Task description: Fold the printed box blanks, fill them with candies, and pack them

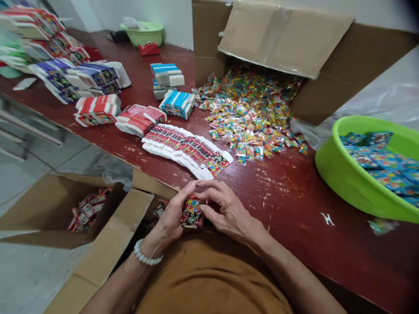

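The left hand's fingers (186, 192) are curved against one side of a small red box printed with bright pictures (192, 213). The right hand's fingers (212, 192) arch over its far end, apart from the thumb, which touches the box's other side. The box is upheld between the hands, just off the near edge of the dark red, scuffed wooden surface (288, 192), in front of a brown shirt (209, 270). A pale beaded bracelet (147, 253) circles the left wrist.

Beyond the hands, a fanned row of flat red-and-white cartons (186, 148) lies on the surface, with banded red bundles (140, 118), blue bundles (177, 104) and purple bundles (91, 75) further along. Clear-wrapped colourful sweets (252, 122) spill from a large tipped cardboard box (284, 35). To the right, a lime-green basin (347, 179) holds blue packets (389, 161); near the wall stand a smaller green basin (147, 34) and a red tape dispenser (149, 49). Below left, an open carton (39, 213) of red-wrapped pieces (90, 211) sits over the grey floor (16, 270).
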`<state>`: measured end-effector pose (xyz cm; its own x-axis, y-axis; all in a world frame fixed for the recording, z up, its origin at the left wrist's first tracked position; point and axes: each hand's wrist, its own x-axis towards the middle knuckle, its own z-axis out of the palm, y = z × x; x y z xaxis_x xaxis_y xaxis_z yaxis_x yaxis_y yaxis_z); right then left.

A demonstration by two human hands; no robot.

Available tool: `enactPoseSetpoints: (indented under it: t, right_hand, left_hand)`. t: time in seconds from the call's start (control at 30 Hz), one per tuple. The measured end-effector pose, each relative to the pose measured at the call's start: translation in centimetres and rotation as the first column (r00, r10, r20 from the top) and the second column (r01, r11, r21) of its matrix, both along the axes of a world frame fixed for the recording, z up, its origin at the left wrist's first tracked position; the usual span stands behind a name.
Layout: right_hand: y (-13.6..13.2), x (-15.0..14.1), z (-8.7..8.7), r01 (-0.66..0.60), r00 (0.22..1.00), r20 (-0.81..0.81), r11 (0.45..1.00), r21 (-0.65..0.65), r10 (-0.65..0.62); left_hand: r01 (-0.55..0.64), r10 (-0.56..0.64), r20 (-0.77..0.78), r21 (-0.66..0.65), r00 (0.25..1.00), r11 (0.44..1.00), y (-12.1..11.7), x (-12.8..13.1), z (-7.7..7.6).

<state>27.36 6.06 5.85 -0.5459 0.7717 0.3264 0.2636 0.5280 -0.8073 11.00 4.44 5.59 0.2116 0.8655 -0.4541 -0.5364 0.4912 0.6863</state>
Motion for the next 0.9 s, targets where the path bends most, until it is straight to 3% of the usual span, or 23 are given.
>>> enactPoseSetpoints:
  t: [0.13, 0.2, 0.27, 0.33, 0.43, 0.5, 0.63, 0.73, 0.8, 0.9]
  right_hand:
    - [0.6, -0.4, -1.3, -0.01, 1.0, -0.021, 0.998, -0.061, 0.008]
    - [2.3, 0.5, -1.7, 0.103, 0.995, -0.001, 0.992, -0.068, -0.103]
    - [4.7, 1.8, -2.1, 0.303, 0.951, 0.071, 0.953, 0.0, -0.302]
    - [7.0, 3.0, -2.6, 0.437, 0.864, 0.214, 0.889, 0.136, -0.457]
    - [9.1, 3.5, -3.3, 0.494, 0.694, 0.478, 0.839, 0.229, -0.539]
    - [9.5, 3.2, -3.6, 0.519, 0.603, 0.587, 0.824, 0.227, -0.541]
    - [9.4, 2.8, -4.0, 0.594, 0.57, 0.573, 0.777, 0.208, -0.589]
    - [9.5, 2.9, -4.3, 0.661, 0.595, 0.485, 0.733, 0.158, -0.641]
    - [9.8, 3.1, -4.5, 0.707, 0.618, 0.409, 0.702, 0.084, -0.671]
    - [10.1, 3.5, -4.5, 0.699, 0.711, 0.233, 0.702, -0.135, -0.663]
  left_hand:
    - [-0.017, 0.027, -0.118, 0.079, 0.993, 0.997, -1.2, -1.8, -0.4]
    - [-0.058, 0.083, -0.27, 0.098, 0.959, 0.993, -2.4, -3.8, -0.7]
    - [-0.157, 0.192, -0.456, 0.113, 0.869, 0.981, -3.7, -6.3, -1.1]
    - [-0.27, 0.321, -0.618, 0.177, 0.718, 0.946, -4.6, -8.9, -1.5]
    - [-0.381, 0.483, -0.706, 0.315, 0.518, 0.869, -5.0, -11.6, -1.5]
    - [-0.425, 0.547, -0.692, 0.365, 0.471, 0.828, -4.4, -12.2, -1.2]
    - [-0.423, 0.582, -0.648, 0.406, 0.491, 0.81, -1.9, -10.6, -0.5]
    - [-0.317, 0.57, -0.551, 0.49, 0.61, 0.812, 0.4, -8.0, -0.4]
    - [-0.241, 0.531, -0.496, 0.534, 0.687, 0.81, 1.6, -6.5, -0.4]
    - [-0.162, 0.475, -0.509, 0.541, 0.718, 0.825, 2.7, -4.9, -0.4]
